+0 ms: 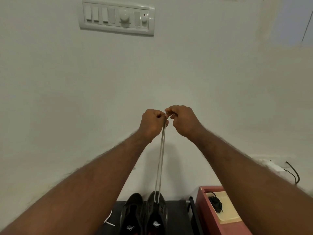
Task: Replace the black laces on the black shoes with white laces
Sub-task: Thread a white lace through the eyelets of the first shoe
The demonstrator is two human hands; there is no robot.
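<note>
Switchboard (116, 17) on wall (203, 73), black laces (215, 203) in tray (228, 216)

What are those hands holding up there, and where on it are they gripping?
The white lace, pinched near its two ends by the left hand and right hand; its strands run down to a black shoe.

I am looking into what seems to be a room in a home. A plain white wall (50, 82) is filling most of my view. A household switch panel (116, 17), with rocker switches and a round dial (124, 16), is sitting high on it. Low down, shoes (144, 214) are resting on a black rack (176, 217) beside a red box (208, 217). At the right, a cable (293, 173) is hanging from a wall socket (272, 166).
</note>
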